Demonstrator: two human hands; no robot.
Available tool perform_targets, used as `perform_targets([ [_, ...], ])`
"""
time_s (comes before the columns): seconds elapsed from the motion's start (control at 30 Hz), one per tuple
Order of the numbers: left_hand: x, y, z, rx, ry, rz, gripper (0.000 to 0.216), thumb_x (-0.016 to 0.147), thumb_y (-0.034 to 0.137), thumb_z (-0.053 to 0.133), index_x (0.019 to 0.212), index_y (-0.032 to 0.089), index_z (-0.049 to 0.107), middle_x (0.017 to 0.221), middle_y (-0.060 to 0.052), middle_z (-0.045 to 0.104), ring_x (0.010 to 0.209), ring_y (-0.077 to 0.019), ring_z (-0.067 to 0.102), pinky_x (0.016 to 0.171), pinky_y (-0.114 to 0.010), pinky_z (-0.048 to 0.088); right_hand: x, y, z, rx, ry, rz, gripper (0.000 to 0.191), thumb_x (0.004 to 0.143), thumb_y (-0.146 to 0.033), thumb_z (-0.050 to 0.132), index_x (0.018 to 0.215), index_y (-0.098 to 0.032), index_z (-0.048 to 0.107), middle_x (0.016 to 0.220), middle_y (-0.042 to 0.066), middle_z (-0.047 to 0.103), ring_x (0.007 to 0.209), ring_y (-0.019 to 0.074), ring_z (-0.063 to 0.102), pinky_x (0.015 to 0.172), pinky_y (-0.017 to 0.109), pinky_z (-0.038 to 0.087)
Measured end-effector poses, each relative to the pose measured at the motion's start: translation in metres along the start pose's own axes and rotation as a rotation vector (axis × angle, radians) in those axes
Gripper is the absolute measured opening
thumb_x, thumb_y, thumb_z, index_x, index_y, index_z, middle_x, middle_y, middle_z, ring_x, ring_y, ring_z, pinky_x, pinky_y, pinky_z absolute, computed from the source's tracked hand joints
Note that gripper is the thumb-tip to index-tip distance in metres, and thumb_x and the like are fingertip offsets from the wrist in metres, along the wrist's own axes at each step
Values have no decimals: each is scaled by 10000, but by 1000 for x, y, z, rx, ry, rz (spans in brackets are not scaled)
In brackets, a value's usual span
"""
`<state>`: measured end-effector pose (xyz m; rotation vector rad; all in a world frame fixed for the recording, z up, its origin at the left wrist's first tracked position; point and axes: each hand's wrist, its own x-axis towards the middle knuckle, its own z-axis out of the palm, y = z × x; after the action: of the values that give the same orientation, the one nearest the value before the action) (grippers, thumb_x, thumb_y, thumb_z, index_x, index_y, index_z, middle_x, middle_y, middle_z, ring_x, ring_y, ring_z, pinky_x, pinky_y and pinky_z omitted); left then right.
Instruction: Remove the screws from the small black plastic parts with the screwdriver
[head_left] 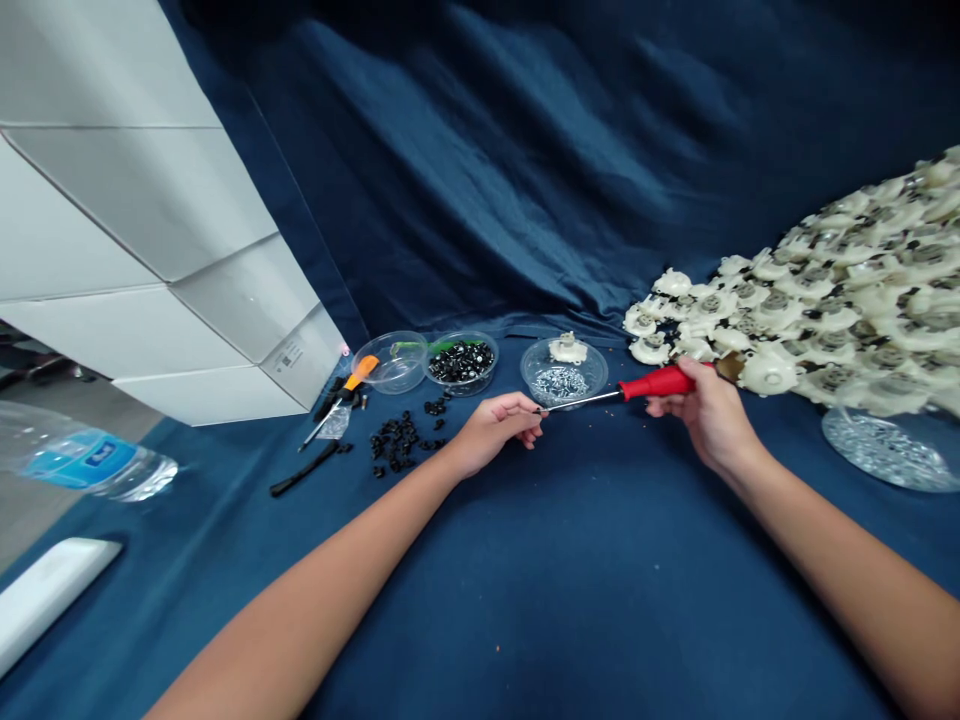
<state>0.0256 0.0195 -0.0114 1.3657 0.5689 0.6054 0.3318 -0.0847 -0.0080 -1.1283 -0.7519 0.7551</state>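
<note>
My right hand (709, 415) is closed round the red handle of a screwdriver (656, 382), whose metal shaft points left. At the shaft's tip, the fingers of my left hand (499, 430) are pinched together. A small dark bit shows there, too small to name. Just behind the shaft stands a clear round tub (536, 385) with small silver screws (561, 383) and one cream plastic part (568, 348) in it. Left of that is another clear tub holding shiny black pieces (461, 362). Loose black pieces (397, 442) lie on the blue cloth beside my left forearm.
A large heap of cream plastic parts (817, 300) fills the right. Near it sits a clear container of silver screws (889, 450). White boxes (217, 340), a water bottle (90, 460) and an orange-handled screwdriver (362, 372) are on the left. An uncovered-looking clear tub (390, 375) stands behind.
</note>
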Motion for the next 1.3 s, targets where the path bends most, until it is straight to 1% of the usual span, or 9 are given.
perform_targets([
  [0.1, 0, -1, 0, 22, 6, 16, 257, 894, 369, 856, 1001, 148, 780, 830, -40, 759, 716, -160, 697, 722, -308, 573, 2, 7, -2, -5, -11, 0, 202, 988, -379, 799, 1051, -202, 725, 752, -31, 738, 524, 147, 683, 514, 291, 601],
  [0.23, -1, -2, -1, 47, 48, 41, 264, 903, 393, 844, 979, 152, 767, 826, -31, 747, 706, -153, 684, 725, -301, 568, 6, 15, -10, -34, -39, 1, 241, 968, -360, 846, 1087, -200, 710, 755, -53, 699, 538, 127, 658, 511, 262, 576],
  [0.33, -1, -2, -2, 67, 85, 52, 263, 910, 402, 836, 972, 156, 765, 816, -23, 736, 695, -147, 664, 716, -290, 554, 9, 21, -19, -61, -89, 48, 293, 1039, -399, 756, 1234, -183, 719, 1081, 47, 770, 810, 183, 753, 690, 347, 651],
  [0.4, 0, -3, -3, 80, 106, 57, 257, 919, 404, 829, 967, 161, 761, 808, -17, 731, 687, -145, 654, 705, -283, 544, 12, 24, -26, -86, -117, 83, 368, 1052, -402, 735, 1353, -193, 696, 1308, 100, 739, 1031, 245, 761, 850, 448, 663],
  [0.47, 1, -4, -4, 89, 120, 61, 251, 925, 407, 821, 967, 167, 756, 800, -12, 726, 679, -144, 648, 696, -280, 539, 15, 28, -32, -121, -124, 104, 412, 1041, -400, 747, 1400, -207, 682, 1398, 115, 710, 1136, 283, 745, 930, 503, 649],
  [0.63, 3, -6, -7, 103, 107, 51, 257, 908, 405, 832, 987, 171, 758, 789, -13, 733, 670, -150, 659, 686, -286, 547, 22, 34, -39, -192, -114, 99, 387, 1048, -409, 734, 1388, -227, 697, 1427, 110, 703, 1165, 292, 735, 958, 506, 641],
  [0.8, 4, -5, -9, 116, 87, 45, 258, 905, 398, 840, 1004, 171, 768, 790, -12, 738, 674, -149, 670, 694, -287, 557, 25, 37, -37, -217, -120, 55, 429, 1038, -395, 752, 1416, -208, 674, 1419, 119, 701, 1161, 292, 738, 948, 518, 643],
  [1.07, 4, -4, -10, 125, 94, 43, 251, 906, 395, 831, 988, 168, 759, 779, -10, 733, 663, -144, 673, 678, -281, 561, 17, 24, -39, -311, -129, 10, 353, 1056, -413, 723, 1362, -238, 712, 1417, 105, 710, 1151, 282, 737, 956, 492, 642],
  [1.3, 4, -5, -10, 136, 115, 43, 261, 890, 396, 847, 969, 166, 754, 762, -4, 732, 643, -138, 668, 659, -269, 560, 17, 34, -34, -305, -165, 15, 372, 1051, -417, 729, 1373, -233, 702, 1399, 110, 715, 1132, 277, 742, 934, 492, 651],
])
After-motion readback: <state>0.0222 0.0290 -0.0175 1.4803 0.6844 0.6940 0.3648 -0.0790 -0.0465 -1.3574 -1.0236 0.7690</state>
